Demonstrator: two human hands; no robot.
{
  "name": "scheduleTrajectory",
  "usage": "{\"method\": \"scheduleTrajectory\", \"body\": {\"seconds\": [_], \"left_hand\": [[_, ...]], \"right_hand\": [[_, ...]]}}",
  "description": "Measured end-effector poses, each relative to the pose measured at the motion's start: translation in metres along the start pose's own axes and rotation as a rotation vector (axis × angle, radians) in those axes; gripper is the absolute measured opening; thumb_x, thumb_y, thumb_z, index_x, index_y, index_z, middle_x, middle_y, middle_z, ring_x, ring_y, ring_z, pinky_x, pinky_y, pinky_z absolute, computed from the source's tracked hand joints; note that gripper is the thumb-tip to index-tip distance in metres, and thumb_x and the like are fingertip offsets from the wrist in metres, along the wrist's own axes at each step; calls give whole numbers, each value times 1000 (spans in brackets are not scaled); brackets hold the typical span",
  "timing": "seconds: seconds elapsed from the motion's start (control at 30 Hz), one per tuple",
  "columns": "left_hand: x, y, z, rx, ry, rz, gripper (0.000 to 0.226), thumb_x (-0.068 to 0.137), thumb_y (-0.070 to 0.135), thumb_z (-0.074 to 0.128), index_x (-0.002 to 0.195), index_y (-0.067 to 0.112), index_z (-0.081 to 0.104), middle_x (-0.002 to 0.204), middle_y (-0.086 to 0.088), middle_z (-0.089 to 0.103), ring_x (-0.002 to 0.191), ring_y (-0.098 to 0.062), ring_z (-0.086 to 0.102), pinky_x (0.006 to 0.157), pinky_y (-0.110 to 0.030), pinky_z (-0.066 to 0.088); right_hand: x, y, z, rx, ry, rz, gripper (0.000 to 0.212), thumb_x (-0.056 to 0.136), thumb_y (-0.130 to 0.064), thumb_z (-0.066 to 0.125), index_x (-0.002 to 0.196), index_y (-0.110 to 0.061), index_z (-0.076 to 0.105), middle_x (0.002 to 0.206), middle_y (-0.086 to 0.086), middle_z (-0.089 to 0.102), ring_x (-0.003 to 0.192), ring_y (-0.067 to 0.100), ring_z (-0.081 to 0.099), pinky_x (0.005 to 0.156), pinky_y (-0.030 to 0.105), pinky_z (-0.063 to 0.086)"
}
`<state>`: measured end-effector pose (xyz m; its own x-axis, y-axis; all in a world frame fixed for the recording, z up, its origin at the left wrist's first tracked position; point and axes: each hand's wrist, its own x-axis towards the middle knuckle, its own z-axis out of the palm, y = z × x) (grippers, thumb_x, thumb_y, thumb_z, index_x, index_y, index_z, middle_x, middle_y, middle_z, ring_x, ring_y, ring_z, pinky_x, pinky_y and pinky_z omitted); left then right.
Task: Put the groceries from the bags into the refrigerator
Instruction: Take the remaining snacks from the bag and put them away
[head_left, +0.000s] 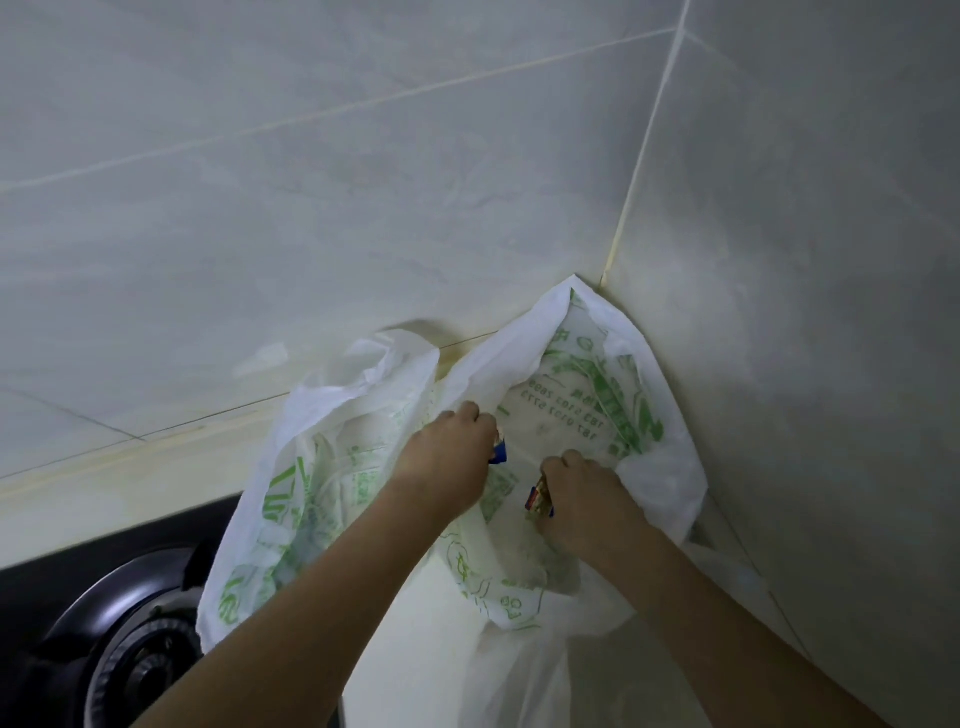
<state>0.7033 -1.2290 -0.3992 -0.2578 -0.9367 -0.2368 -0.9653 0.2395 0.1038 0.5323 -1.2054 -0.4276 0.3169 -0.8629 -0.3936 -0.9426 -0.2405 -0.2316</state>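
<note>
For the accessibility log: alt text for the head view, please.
Both hands reach into a white plastic bag with green print in a tiled counter corner; the left hand and right hand each grip a small packaged item. A black gas burner sits at lower left.

Both bare forearms reach forward toward twelve o'clock, converging. The left hand (445, 457) has its fingers curled, knuckles up. At its four o'clock, just beside it, the right hand (584, 499) is curled likewise.

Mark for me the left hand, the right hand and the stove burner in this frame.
left hand (444, 457), head view, on the back of the hand.
right hand (584, 499), head view, on the back of the hand.
stove burner (140, 660), head view, on the dark burner ring.
</note>
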Motion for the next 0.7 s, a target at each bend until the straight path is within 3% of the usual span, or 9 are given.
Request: {"method": "scheduleTrajectory", "body": {"seconds": [0.17,0.3,0.7], "left_hand": [[-19,-2,-25,-70,76,-23,20,93,18,56,112,16,53,113,-3,51,97,-23,56,75,-34,49],[-23,-2,-32,-100,86,-41,25,93,21,57,118,17,53,115,-2,51,99,-23,56,75,-34,50],[-34,5,-51,-139,81,-65,21,93,20,57,112,13,55,112,-4,52,94,-25,56,74,-34,48]], "right_hand": [[1,-4,17,-70,0,-25,41,88,-31,58,123,-16,42,121,6,47,108,24,52,87,33,43],[1,-5,20,-81,18,-40,42,91,-29,56,127,-16,40,123,5,49,109,23,52,89,33,43],[1,-14,0,-23,48,27,35,88,-27,58,116,-13,44,118,6,49,107,23,52,88,32,44]]}}
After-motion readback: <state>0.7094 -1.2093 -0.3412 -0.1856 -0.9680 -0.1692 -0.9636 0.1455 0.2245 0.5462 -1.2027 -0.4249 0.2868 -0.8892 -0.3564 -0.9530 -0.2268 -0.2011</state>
